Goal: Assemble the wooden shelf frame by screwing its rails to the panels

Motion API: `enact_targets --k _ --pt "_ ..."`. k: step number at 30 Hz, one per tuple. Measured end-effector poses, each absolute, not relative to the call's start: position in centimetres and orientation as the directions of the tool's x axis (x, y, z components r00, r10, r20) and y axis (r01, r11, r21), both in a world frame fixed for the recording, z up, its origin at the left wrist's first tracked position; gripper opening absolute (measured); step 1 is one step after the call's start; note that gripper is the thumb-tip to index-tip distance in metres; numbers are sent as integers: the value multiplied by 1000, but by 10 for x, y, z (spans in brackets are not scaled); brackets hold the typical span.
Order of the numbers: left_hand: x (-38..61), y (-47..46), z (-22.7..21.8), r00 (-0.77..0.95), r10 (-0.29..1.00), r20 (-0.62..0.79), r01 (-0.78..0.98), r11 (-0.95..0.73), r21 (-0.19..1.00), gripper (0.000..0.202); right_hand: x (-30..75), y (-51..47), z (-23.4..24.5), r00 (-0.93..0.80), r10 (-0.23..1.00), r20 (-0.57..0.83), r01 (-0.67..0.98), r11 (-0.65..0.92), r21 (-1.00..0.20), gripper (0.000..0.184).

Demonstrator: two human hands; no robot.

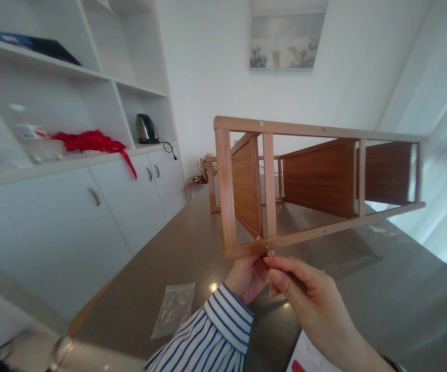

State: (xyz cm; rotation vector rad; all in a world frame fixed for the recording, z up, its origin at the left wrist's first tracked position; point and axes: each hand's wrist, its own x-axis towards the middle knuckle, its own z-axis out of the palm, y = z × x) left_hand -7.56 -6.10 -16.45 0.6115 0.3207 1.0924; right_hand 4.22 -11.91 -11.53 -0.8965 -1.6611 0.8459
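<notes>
A wooden shelf rack (308, 181) lies on its side on the grey table (176, 248), its light side frame facing me and brown shelf boards inside. My left hand (246, 279), in a blue-and-white striped sleeve, is curled under the near bottom rail of the frame. My right hand (304, 294) is pinched on a small metal tool or screw (270, 253) that touches the underside of that rail, where an upright meets it. What exactly the fingers pinch is too small to name.
A clear plastic bag (174, 307) lies on the table near my left sleeve. A white paper with red print (304, 359) sits at the bottom edge. White cabinets at left hold a kettle (145, 129) and red cloth (91, 140). A curtain hangs at right.
</notes>
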Motion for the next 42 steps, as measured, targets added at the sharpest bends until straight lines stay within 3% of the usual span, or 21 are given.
enact_targets --k 6,12,20,24,30,36,42 --pt "-73 -61 -164 431 902 20 -758 350 550 32 64 -111 -112 -408 766 496 357 634 -686 33" --pt "-71 -59 -166 341 938 68 -823 263 503 17 75 -107 -108 -505 581 638 486 803 -346 32" --pt "-69 -61 -166 297 955 27 -821 241 517 11 76 -104 -100 -614 446 652 554 831 -46 28" --pt "-68 -62 -162 285 958 6 -810 238 536 6 74 -103 -101 -647 414 640 569 822 43 25" --pt "-69 -60 -165 275 961 24 -829 224 512 8 62 -106 -101 -529 424 735 601 799 -28 20" --pt "-71 -60 -167 308 951 9 -824 262 503 13 54 -110 -103 -386 545 744 613 754 -235 22" --pt "-70 -62 -165 306 952 17 -803 248 542 18 50 -114 -107 -281 703 654 564 672 -480 24"
